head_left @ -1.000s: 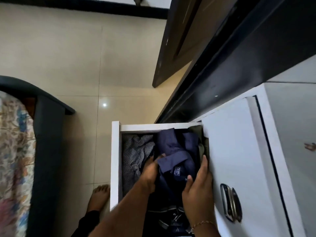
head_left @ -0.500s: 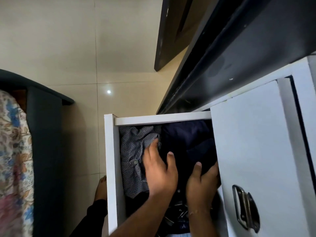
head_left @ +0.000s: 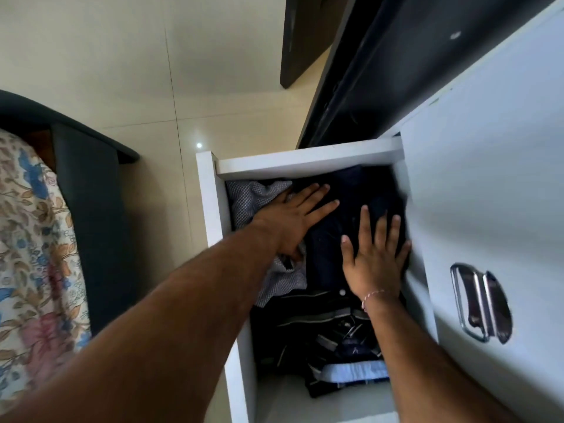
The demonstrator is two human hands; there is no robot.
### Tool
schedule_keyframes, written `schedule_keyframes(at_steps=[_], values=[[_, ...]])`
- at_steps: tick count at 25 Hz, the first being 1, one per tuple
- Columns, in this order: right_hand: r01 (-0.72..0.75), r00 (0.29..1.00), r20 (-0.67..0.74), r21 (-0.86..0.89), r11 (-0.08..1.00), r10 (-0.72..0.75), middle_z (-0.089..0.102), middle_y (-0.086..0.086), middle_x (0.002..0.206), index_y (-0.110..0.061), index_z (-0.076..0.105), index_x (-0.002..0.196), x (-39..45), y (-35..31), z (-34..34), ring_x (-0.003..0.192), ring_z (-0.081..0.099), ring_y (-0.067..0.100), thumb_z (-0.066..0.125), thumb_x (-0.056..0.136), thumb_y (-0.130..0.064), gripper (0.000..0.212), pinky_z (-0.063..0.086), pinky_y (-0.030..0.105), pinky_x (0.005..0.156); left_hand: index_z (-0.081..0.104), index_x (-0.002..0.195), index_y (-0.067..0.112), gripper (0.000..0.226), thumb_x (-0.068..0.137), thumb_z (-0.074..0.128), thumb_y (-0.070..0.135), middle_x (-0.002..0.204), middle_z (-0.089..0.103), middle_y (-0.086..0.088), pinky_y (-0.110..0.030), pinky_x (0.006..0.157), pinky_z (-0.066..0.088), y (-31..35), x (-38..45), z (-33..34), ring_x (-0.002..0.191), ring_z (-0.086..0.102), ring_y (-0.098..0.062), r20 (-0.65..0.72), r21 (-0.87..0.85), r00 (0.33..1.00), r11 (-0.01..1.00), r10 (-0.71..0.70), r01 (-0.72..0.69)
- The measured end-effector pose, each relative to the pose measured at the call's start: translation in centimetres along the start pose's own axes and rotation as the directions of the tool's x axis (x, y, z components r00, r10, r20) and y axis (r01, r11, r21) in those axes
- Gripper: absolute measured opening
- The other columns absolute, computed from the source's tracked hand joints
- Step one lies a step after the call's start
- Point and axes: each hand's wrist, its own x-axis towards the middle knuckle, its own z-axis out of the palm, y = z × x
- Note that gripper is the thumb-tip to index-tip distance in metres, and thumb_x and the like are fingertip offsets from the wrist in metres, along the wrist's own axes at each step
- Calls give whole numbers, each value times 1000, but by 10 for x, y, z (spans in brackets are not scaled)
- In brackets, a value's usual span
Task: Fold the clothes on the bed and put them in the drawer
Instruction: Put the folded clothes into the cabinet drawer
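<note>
Now both hands lie flat, fingers spread: the left hand [head_left: 293,222] and right hand [head_left: 374,259] press the navy shirt [head_left: 332,239], no longer gripped, into the drawer [head_left: 308,161] at 12 o'clock; stowing looks nearly done.

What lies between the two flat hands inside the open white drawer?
In the head view, only dark navy folded clothing lies between the left hand and right hand.

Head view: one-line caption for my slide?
Both hands, left and right, press a dark garment flat inside the open white drawer.
</note>
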Motion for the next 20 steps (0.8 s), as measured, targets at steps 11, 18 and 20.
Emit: schedule_keyframes(at_steps=[11,18,20], values=[[-83,992,107,136,987,68,-3,6,173,-29,18,164,-100,-73,-26,159,0,32,60,88,-54,89,13,72,119,-20,163,26,151,66,90,59,173,-15,-13,-56,126,17,-14,-82,-59,160,-11,-33,189,357,982,931,0,-69],[-55,997,-31,386,921,72,6,3,173,-26,24,163,-138,-126,-34,159,3,22,52,92,-59,83,7,53,125,-1,166,18,132,74,83,60,174,6,-14,-51,125,23,-21,-60,-63,160,10,-34,152,356,986,928,62,-113],[-104,994,85,620,778,65,1,-5,173,-31,17,164,-164,-156,-35,158,-5,14,46,91,-73,89,0,46,125,5,167,22,126,76,81,64,175,4,-9,-51,126,22,-27,-72,-80,160,10,-30,172,240,971,949,167,-206]])
